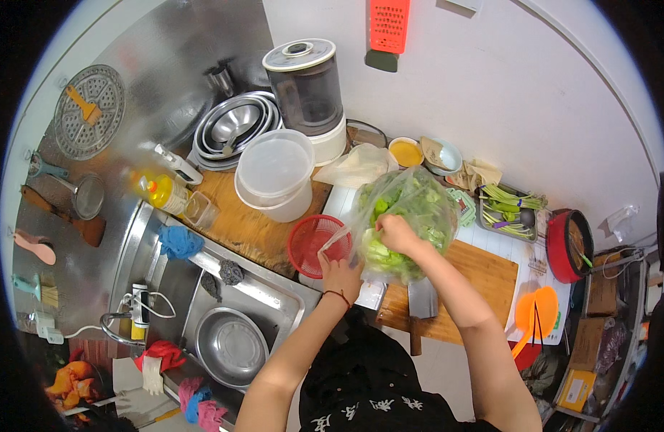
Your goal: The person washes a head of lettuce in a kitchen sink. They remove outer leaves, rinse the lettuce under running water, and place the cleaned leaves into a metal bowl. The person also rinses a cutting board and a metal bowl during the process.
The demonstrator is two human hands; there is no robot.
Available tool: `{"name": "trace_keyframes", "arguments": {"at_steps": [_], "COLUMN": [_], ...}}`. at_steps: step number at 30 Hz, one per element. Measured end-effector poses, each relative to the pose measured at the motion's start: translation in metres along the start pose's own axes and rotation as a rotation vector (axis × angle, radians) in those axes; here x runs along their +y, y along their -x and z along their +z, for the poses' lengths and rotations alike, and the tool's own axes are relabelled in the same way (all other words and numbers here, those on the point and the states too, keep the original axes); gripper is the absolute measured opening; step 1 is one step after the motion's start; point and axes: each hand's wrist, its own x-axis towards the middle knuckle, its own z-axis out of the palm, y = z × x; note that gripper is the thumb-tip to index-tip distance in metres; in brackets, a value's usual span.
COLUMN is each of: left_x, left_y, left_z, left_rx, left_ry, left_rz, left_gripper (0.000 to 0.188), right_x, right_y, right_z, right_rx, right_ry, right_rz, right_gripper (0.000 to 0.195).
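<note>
A clear plastic bag (359,216) full of leafy green lettuce (388,256) lies in front of me, partly over a wooden cutting board (480,286). My left hand (340,278) grips the near left edge of the bag between thumb and fingers. It is beside a red plastic colander basket (316,245). My right hand (398,234) is at the lettuce in the bag's mouth, fingers curled; the fingertips are hidden, so I cannot tell what they hold. A cleaver (423,299) lies on the board below the bag, its handle jutting past the near edge.
A white plastic bucket (278,200) and nested steel bowls (237,124) stand back left. A steel sink (283,302) holds a basin (232,345). To the right are a tray of green stalks (507,210), a red pot (567,245) and an orange plastic scoop (537,313).
</note>
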Motion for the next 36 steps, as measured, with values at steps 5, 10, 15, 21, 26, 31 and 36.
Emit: {"name": "trace_keyframes", "arguments": {"at_steps": [5,10,15,21,26,31,36], "left_x": [-0.018,-0.025,-0.027,-0.027,-0.025,-0.022,-0.007], "left_y": [0.007,0.006,0.014,0.014,0.020,0.024,0.022], "left_z": [0.026,0.021,0.026,0.029,0.029,0.039,0.032], "left_rx": [-0.013,-0.010,0.085,0.127,0.171,0.281,0.234], "left_ry": [-0.192,-0.228,-0.196,-0.132,-0.050,0.008,0.094], "left_rz": [-0.050,-0.096,-0.090,-0.058,-0.061,-0.006,0.038], "left_gripper": [0.029,0.029,0.026,0.023,0.022,0.016,0.017], "right_x": [-0.020,-0.017,-0.029,-0.027,-0.028,0.008,0.035], "right_y": [-0.017,-0.023,-0.005,0.022,0.057,0.103,0.132], "right_z": [0.022,0.010,0.004,0.013,-0.038,-0.075,-0.092], "right_rx": [-0.198,-0.397,-0.425,-0.260,-0.051,0.364,0.659], "right_ry": [0.353,0.296,0.585,0.668,0.507,0.184,-0.039], "right_rz": [-0.127,0.046,-0.103,-0.077,0.026,0.042,0.123], "right_gripper": [0.055,0.081,0.091,0.084,0.076,0.070,0.062]}}
